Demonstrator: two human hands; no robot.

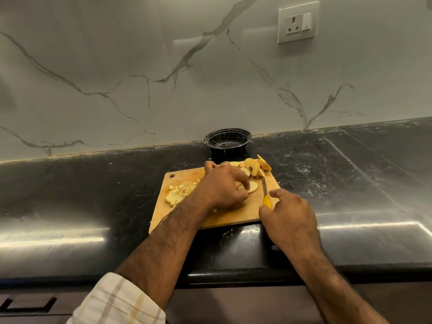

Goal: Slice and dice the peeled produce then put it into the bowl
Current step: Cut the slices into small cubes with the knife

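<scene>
A wooden cutting board (236, 213) lies on the dark counter. Diced pale produce (180, 191) is heaped on its left part. Several round slices (253, 168) stand and lie at the board's far right corner. My left hand (222, 187) is curled over a few flat slices (252, 187) in the middle of the board and holds them down with its fingertips. My right hand (289, 218) grips the yellow handle of a knife (265, 192), whose blade points away just right of those slices. A black bowl (228, 145) sits behind the board against the wall.
The black stone counter (350, 174) stretches to both sides of the board. A marble backsplash rises behind it, with a wall socket (298, 22) at the upper right. A drawer handle (28, 305) shows below the counter edge at lower left.
</scene>
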